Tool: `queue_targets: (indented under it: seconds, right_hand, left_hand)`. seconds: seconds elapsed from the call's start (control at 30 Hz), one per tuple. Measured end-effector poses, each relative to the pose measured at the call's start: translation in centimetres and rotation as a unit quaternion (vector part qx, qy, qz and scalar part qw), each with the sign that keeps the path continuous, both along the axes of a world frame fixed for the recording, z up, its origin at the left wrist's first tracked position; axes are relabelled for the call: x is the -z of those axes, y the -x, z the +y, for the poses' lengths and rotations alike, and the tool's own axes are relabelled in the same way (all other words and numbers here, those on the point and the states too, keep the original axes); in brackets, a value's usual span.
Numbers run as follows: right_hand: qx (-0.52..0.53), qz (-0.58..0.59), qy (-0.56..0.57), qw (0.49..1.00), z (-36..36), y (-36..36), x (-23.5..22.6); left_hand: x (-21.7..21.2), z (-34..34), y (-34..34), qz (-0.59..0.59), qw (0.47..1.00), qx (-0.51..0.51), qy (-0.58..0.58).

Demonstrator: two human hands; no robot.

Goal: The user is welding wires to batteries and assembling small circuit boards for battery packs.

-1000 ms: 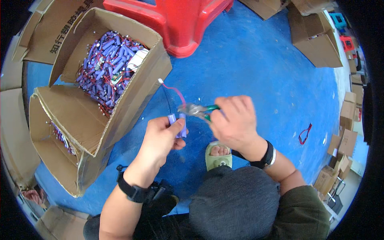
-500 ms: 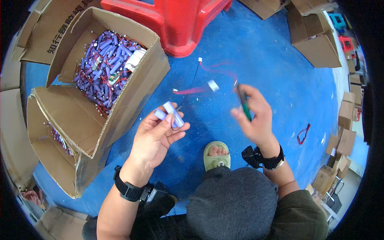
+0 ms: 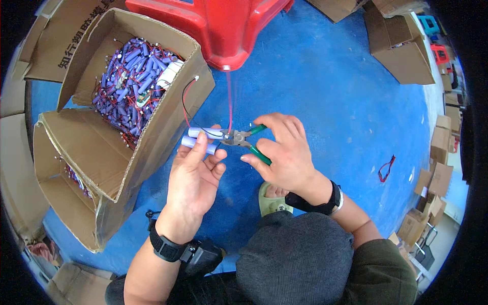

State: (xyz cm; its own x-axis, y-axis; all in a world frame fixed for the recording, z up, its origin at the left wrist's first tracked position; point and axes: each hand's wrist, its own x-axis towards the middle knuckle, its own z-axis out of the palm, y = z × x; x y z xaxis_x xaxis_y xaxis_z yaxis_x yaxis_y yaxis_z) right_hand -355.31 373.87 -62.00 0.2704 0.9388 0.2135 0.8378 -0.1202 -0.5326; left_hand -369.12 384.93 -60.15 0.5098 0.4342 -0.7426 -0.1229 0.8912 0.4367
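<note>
My left hand (image 3: 190,185) is closed around two purple cylindrical battery cells, the upper cell (image 3: 206,133) and the lower cell (image 3: 199,146) lying side by side. A thin red and black wire pair (image 3: 185,104) loops up from them to a small white connector. Green-handled cutting pliers (image 3: 238,137) are in my right hand (image 3: 292,155), handles spread apart. Their jaws meet the right end of the upper cell, where a blurred reddish wire (image 3: 230,99) rises; whether they grip it I cannot tell.
Left of my hands, an open cardboard box (image 3: 168,137) holds a heap of purple cells with wires. A red plastic stool (image 3: 223,40) stands ahead on the blue floor (image 3: 330,76). A red wire scrap (image 3: 386,169) lies at right. More cardboard boxes (image 3: 401,56) line the right side.
My right hand has swung left, bringing the pliers from apart to the cells' ends. The cells have turned to lie nearly level. A white piece and wires blurred in mid-air are no longer there.
</note>
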Motion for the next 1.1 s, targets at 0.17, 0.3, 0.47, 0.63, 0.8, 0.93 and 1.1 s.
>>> queue_targets:
  seconds: [0.17,0.3,0.47,0.63,0.8,0.93,1.1]
  right_hand:
    - [0.027,-0.051,-0.016,0.998,0.4,0.4,0.2]
    - [0.048,-0.153,-0.063,0.985,0.3,0.0,0.5]
    - [0.023,-0.194,-0.065,0.979,-0.1,-0.6,-0.1]
    - [0.006,-0.230,-0.059,0.971,-0.4,-1.0,-0.4]
    - [0.042,-0.178,-0.070,0.981,-0.1,-0.5,-0.9]
    - [0.060,-0.167,-0.078,0.981,0.1,-0.5,-1.5]
    - [0.044,-0.149,-0.047,0.987,-0.2,-0.8,-1.4]
  left_hand:
    - [0.0,-0.5,0.1,-0.018,1.000,-0.022,0.011]
    - [0.3,-0.6,0.2,-0.058,0.998,-0.020,0.012]
    - [0.9,1.4,1.1,-0.048,0.992,0.086,-0.074]
    - [0.5,2.9,1.4,0.048,0.940,0.283,-0.183]
    - [0.7,1.2,0.9,-0.015,0.958,0.187,-0.218]
    - [0.5,0.4,0.4,-0.004,0.939,0.180,-0.292]
    - [0.9,0.5,0.4,0.010,0.890,0.207,-0.407]
